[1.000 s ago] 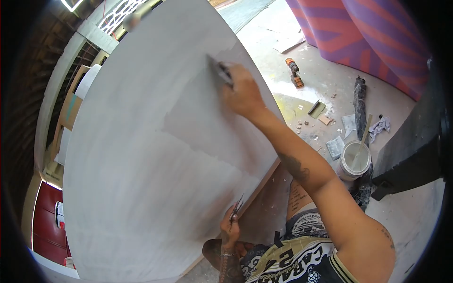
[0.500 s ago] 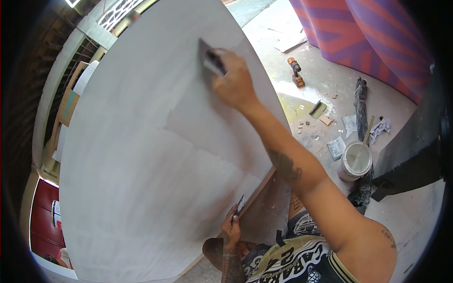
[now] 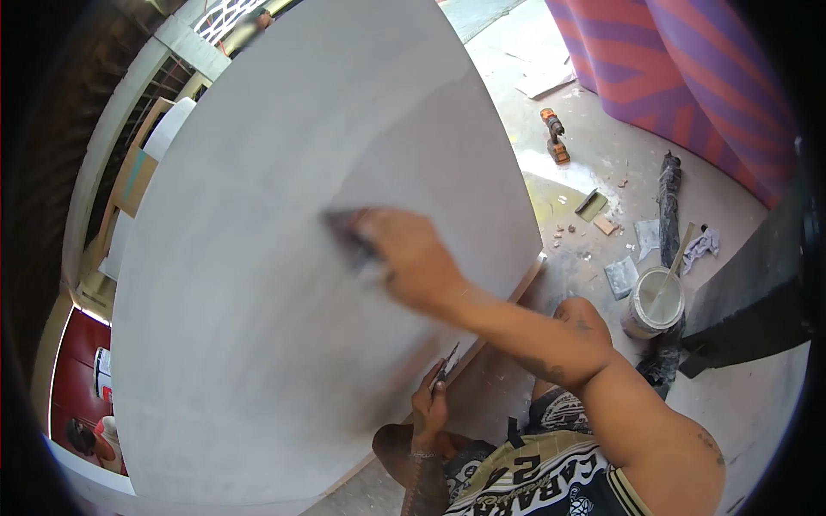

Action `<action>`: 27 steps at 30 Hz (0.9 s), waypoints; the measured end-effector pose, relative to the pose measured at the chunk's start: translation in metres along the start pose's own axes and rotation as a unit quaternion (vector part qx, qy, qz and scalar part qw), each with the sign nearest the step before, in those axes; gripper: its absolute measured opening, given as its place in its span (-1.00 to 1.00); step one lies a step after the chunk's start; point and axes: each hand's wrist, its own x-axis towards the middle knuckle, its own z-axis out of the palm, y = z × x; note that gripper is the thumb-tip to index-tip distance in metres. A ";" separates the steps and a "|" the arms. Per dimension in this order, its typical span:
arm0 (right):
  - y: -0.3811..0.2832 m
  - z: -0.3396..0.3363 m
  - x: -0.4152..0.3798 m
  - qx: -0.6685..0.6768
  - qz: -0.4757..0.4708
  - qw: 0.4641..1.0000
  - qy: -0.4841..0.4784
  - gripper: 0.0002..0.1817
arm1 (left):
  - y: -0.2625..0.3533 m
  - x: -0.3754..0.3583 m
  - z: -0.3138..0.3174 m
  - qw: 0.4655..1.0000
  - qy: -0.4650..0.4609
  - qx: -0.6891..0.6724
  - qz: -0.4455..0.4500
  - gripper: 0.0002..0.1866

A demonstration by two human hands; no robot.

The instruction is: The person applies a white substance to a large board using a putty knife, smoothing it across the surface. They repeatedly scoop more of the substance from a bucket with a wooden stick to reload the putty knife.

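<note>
A large grey-white board (image 3: pixel 258 172) leans in front of me and fills most of the view. My right hand (image 3: pixel 413 258) grips a flat putty trowel (image 3: pixel 348 234) pressed against the board near its middle; the hand is motion-blurred. My left hand (image 3: pixel 430 404) holds a second, narrow putty knife (image 3: pixel 447 364) at the board's lower right edge, blade pointing up.
On the dusty floor to the right stand a white bucket (image 3: pixel 654 301) with a stick in it, an orange drill (image 3: pixel 555 138), a small scraper (image 3: pixel 592 203), rags and scraps. A purple-and-pink striped form (image 3: pixel 688 77) rises at the top right. A dark post (image 3: pixel 748 301) stands at right.
My right hand has swept the trowel from the board's upper right down and left to its middle, smoothing over the darker patch. The left hand stays at the lower edge.
</note>
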 end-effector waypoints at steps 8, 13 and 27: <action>0.134 -0.073 0.105 -0.028 0.293 0.930 0.222 -0.57 | -0.040 -0.016 -0.009 0.999 0.043 -0.019 0.020 -0.53; 0.087 -0.021 0.105 -0.083 0.112 0.961 0.241 -0.55 | -0.040 -0.015 -0.010 0.998 0.036 -0.033 -0.027 -0.53; 0.100 -0.049 0.075 -0.050 0.211 0.960 0.175 -0.54 | -0.011 -0.003 -0.005 0.992 -0.024 0.016 -0.125 -0.57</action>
